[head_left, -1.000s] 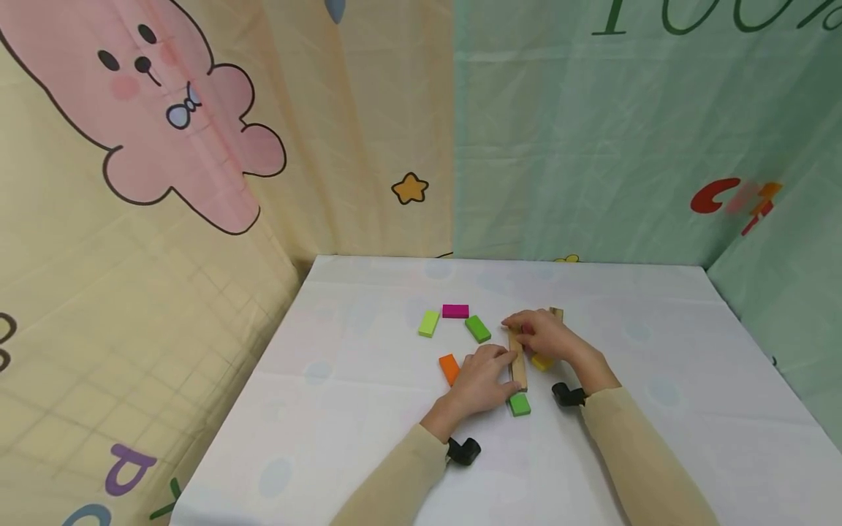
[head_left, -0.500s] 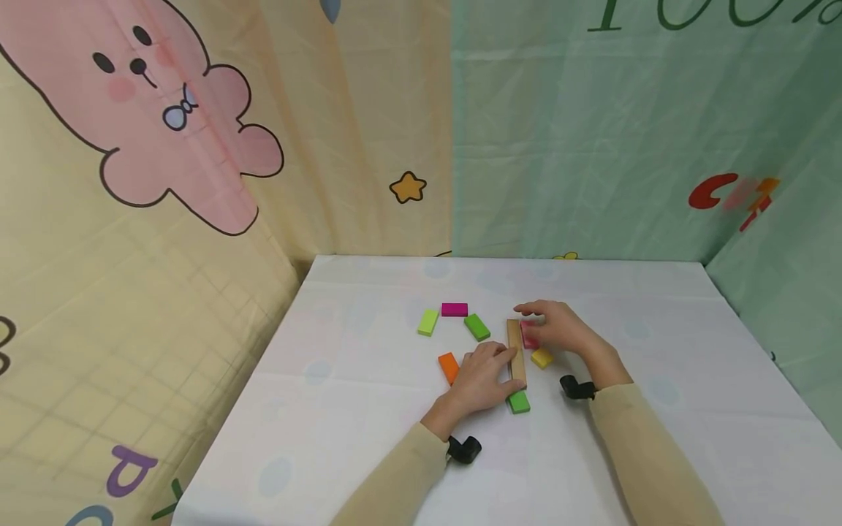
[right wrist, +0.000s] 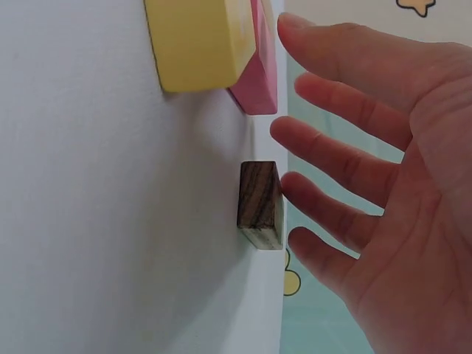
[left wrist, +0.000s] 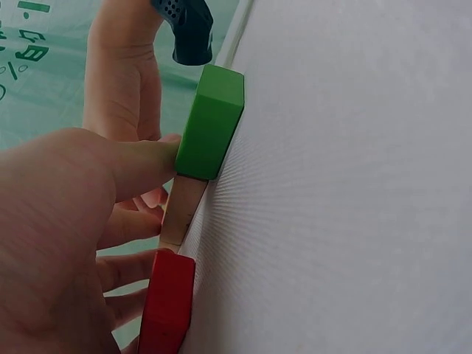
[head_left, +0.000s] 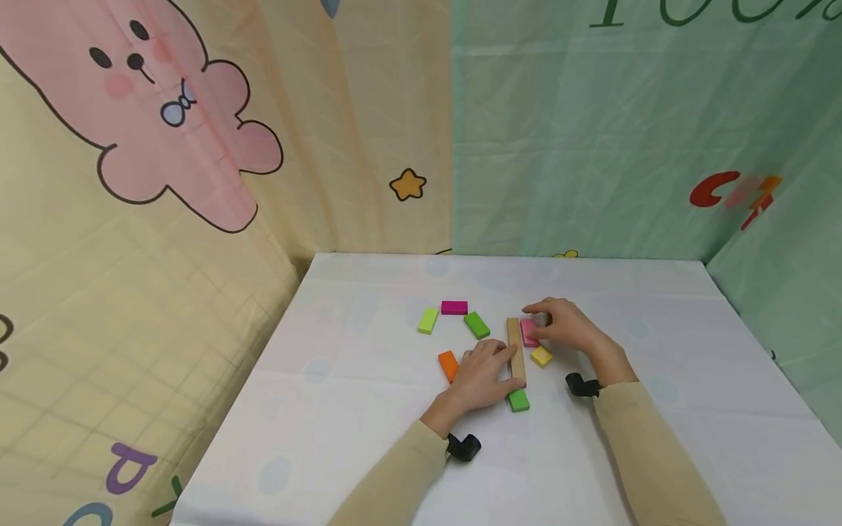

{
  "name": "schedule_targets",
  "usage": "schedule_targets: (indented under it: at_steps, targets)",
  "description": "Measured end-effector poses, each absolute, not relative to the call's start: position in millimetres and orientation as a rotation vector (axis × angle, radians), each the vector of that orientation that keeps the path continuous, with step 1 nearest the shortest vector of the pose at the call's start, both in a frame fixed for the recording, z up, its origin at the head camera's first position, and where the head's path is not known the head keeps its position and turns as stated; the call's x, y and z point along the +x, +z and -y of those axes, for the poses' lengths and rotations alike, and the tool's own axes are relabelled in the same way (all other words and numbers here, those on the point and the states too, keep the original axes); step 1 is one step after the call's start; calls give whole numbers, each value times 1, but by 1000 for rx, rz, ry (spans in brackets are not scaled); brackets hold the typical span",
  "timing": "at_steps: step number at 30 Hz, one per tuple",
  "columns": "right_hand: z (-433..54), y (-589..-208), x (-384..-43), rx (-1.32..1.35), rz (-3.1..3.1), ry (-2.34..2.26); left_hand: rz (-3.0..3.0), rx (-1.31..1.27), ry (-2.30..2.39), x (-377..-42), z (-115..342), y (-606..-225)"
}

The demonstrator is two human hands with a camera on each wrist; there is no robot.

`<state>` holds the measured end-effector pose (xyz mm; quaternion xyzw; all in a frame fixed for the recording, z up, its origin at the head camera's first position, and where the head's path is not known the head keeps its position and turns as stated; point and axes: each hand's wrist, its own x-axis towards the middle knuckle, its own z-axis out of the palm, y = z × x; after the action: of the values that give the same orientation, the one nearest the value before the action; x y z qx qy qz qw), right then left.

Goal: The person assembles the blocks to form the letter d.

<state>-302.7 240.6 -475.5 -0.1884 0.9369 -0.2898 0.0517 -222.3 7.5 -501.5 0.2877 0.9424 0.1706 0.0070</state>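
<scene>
My left hand (head_left: 480, 376) rests against a narrow wooden plank (head_left: 514, 332), with thumb and index finger along its left side. A green block (left wrist: 210, 122) lies at the plank's near end, right by the thumb. Under the fingers sits a red block (left wrist: 168, 302), hidden from the head view by the hand. To the plank's right lie a pink block (head_left: 527, 326) and a yellow block (head_left: 541, 356). My right hand (head_left: 569, 326) hovers over the pink block, fingers relaxed and apart, holding nothing. Beyond its fingertips stands a dark striped wooden block (right wrist: 259, 203), covered by this hand in the head view.
Left of the plank lie an orange block (head_left: 448, 365), another green block (head_left: 476, 325), a magenta block (head_left: 454, 307) and a lime block (head_left: 427, 321). All are on a white-covered table (head_left: 342, 438), with printed curtains (head_left: 368, 131) behind it.
My right hand has let go of the plank's far end and drawn off to the right, uncovering the pink block. My left hand has stayed at the plank.
</scene>
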Motion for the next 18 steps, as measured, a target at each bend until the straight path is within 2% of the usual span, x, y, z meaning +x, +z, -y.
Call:
schedule_targets:
  at_steps: [18]
  targets:
    - [-239, -482, -306, -537, -2827, -801, -2948, 890, 519, -222, -7, -500]
